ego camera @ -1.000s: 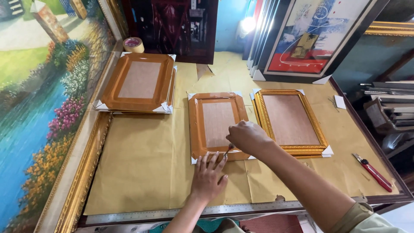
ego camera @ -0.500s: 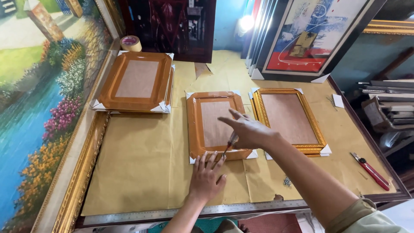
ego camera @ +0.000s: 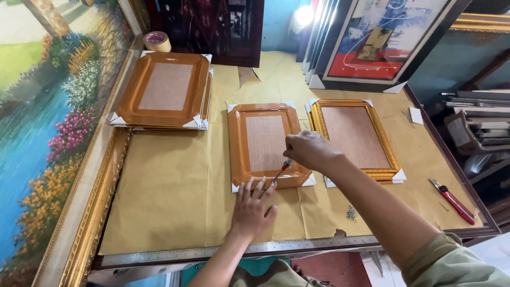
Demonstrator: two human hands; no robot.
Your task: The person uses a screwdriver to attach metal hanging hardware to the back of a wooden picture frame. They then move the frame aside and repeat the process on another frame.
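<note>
Beside gold frame (ego camera: 355, 139), red cutter (ego camera: 452, 200)

Orange frame (ego camera: 265, 143) lies flat; screwdriver (ego camera: 280, 171) apparently touching

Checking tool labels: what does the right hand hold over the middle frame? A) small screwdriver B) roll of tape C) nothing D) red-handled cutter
A: the right hand grips a small screwdriver, its tip down at the lower edge of the middle orange frame; the red-handled cutter lies apart on the paper at right, and the tape roll sits at the far left corner.
</note>
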